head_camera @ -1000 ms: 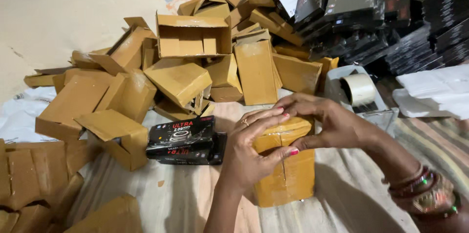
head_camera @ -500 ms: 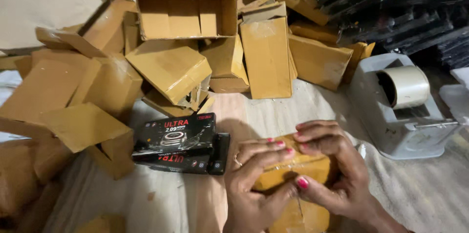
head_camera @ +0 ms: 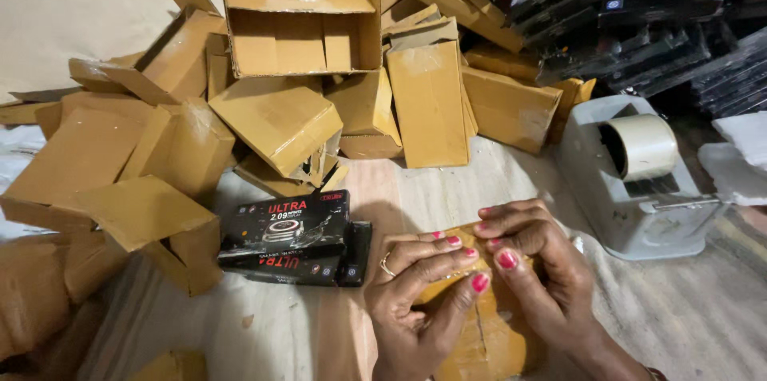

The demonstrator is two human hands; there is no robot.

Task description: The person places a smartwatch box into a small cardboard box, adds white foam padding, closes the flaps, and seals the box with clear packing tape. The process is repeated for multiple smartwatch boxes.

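Black product boxes [head_camera: 292, 239]: two being seen stacked, just left of the hands.
Tape dispenser [head_camera: 635, 177]: one, white, at right.
Cardboard cartons [head_camera: 300, 69]: a heap, too many to be counted.
Left hand [head_camera: 419, 293]: being pressed, fingers curled, onto one small brown carton [head_camera: 479, 333].
Right hand [head_camera: 535, 261]: being closed over that carton's top edge.

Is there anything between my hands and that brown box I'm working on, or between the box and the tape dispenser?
Nothing is in the way. The left hand and right hand already press on the brown cardboard box. Only bare cloth surface shows between the box and the white tape dispenser. The black product boxes lie on the other side.
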